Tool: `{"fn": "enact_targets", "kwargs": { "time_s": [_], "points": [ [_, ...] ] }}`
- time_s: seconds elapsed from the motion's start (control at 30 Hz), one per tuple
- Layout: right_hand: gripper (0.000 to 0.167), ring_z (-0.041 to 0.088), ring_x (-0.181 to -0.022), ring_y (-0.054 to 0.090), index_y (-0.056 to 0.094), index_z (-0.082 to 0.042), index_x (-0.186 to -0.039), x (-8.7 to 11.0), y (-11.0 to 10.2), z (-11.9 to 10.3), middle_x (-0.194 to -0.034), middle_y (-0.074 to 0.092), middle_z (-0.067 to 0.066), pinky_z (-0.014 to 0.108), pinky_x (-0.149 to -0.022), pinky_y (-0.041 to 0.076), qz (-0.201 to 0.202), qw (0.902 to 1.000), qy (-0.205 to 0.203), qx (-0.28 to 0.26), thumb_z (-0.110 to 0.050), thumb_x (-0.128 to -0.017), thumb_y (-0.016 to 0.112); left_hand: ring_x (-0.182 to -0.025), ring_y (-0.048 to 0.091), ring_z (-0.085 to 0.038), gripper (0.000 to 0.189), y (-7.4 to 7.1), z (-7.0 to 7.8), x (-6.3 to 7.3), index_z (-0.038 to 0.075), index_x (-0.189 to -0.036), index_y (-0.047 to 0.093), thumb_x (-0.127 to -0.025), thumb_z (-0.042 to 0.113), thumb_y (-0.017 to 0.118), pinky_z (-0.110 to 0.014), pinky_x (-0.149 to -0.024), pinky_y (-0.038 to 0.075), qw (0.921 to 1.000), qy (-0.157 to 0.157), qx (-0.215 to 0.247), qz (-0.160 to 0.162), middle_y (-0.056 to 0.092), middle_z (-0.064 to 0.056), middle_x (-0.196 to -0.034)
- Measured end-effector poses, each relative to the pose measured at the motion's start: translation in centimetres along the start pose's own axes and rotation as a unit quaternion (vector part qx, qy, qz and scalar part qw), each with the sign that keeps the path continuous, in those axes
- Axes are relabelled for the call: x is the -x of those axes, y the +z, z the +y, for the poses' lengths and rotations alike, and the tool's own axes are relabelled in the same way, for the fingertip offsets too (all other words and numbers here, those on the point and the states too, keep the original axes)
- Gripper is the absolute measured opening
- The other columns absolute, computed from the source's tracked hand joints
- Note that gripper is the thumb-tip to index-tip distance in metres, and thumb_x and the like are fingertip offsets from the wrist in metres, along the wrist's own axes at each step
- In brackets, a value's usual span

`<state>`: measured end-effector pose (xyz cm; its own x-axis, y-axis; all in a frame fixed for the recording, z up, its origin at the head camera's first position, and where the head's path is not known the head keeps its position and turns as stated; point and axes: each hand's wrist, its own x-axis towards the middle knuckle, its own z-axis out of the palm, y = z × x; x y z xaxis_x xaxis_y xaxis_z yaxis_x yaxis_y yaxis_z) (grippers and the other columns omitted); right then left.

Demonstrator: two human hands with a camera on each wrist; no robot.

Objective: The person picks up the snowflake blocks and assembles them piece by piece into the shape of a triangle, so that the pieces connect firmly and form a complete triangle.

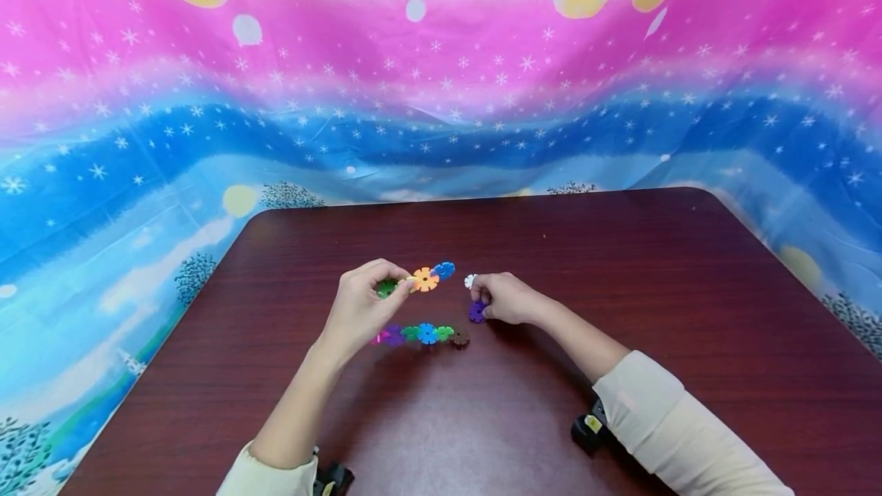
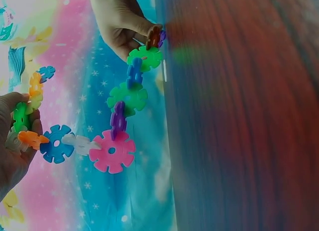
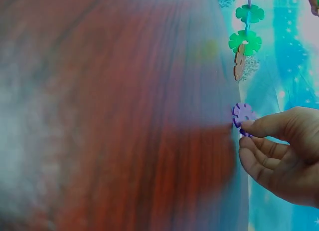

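Observation:
My left hand (image 1: 361, 305) pinches a curved chain of interlocking snowflake discs near its green disc (image 2: 21, 116). One end of the chain runs through an orange disc (image 1: 426, 279) to a blue disc (image 1: 444, 270). The other part bends round past a pink disc (image 2: 112, 151) and several more, ending in a brown disc (image 1: 459, 337). My right hand (image 1: 506, 297) pinches a purple snowflake disc (image 3: 242, 114) between thumb and fingers, apart from the brown one. A white disc (image 1: 471, 281) shows at the right fingertips; whether it joins the purple disc is hidden.
Beneath both hands lies a dark red-brown wooden table (image 1: 586, 243). Behind and beside it hangs a printed pink and blue cloth (image 1: 441, 98). Black wrist devices (image 1: 589, 427) sit beneath the pale sleeves (image 1: 678, 419).

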<state>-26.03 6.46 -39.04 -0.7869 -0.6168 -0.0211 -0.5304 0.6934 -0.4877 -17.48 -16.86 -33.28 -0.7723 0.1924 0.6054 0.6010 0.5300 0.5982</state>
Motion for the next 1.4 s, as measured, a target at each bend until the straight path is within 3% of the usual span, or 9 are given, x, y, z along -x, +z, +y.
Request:
{"fn": "enact_targets", "kwargs": {
  "time_s": [0.23,0.37,0.6,0.8,1.07,1.4],
  "points": [
    [0.018,0.014,-0.070,0.048,0.058,-0.010,-0.084,0.7,-0.4,0.3,-0.072,0.052,-0.002,0.027,-0.063,0.043,0.044,0.9976,-0.021,-0.048,0.006,-0.079,0.065,-0.059,0.049,-0.009,0.005,0.2,0.0,0.0,0.004,-0.081,0.068,-0.081,0.007,0.071,-0.022,-0.049,0.042,1.0000,0.000,-0.003,-0.004,0.062,0.005,-0.076],
    [0.018,0.015,-0.073,0.050,0.058,-0.010,-0.087,1.4,-0.9,0.2,-0.077,0.055,-0.002,0.028,-0.065,0.045,0.069,0.9948,-0.009,-0.074,0.005,-0.081,0.064,-0.059,0.050,-0.008,0.004,0.4,0.0,0.0,0.004,-0.081,0.068,-0.080,0.006,0.072,-0.022,-0.050,0.042,1.0000,-0.001,-0.002,-0.005,0.062,0.005,-0.077],
    [0.015,0.016,-0.074,0.056,0.062,-0.007,-0.091,2.6,-1.7,-0.2,-0.079,0.059,0.001,0.030,-0.065,0.047,0.141,0.9802,0.004,-0.139,0.003,-0.081,0.065,-0.062,0.052,-0.008,0.005,0.8,0.1,-0.1,0.004,-0.081,0.068,-0.080,0.007,0.072,-0.022,-0.051,0.044,0.9999,-0.002,0.003,-0.013,0.062,0.004,-0.077],
    [0.017,0.019,-0.072,0.056,0.063,-0.003,-0.097,3.6,-2.3,-0.4,-0.081,0.059,0.006,0.031,-0.063,0.049,0.194,0.9555,0.013,-0.222,0.002,-0.082,0.064,-0.064,0.053,-0.007,0.004,1.2,0.2,-0.2,0.004,-0.081,0.068,-0.081,0.007,0.071,-0.022,-0.052,0.045,0.9996,0.002,0.000,-0.028,0.062,0.005,-0.078],
    [0.023,0.031,-0.075,0.062,0.059,0.007,-0.106,4.8,-2.8,-1.4,-0.083,0.059,0.013,0.041,-0.070,0.053,0.214,0.9068,0.014,-0.363,0.005,-0.083,0.062,-0.065,0.053,-0.005,0.004,1.8,0.5,-0.3,0.005,-0.080,0.068,-0.080,0.006,0.072,-0.021,-0.053,0.045,0.9992,0.014,0.003,-0.036,0.062,0.005,-0.077],
    [0.028,0.016,-0.074,0.061,0.057,0.009,-0.113,6.1,-3.5,-2.9,-0.086,0.058,0.009,0.032,-0.071,0.053,0.206,0.8682,0.012,-0.451,0.003,-0.085,0.061,-0.065,0.053,-0.005,0.004,2.2,0.6,-0.2,0.005,-0.081,0.068,-0.082,0.008,0.070,-0.021,-0.051,0.043,0.9988,0.029,0.006,-0.039,0.062,0.005,-0.077]
  ]
}}
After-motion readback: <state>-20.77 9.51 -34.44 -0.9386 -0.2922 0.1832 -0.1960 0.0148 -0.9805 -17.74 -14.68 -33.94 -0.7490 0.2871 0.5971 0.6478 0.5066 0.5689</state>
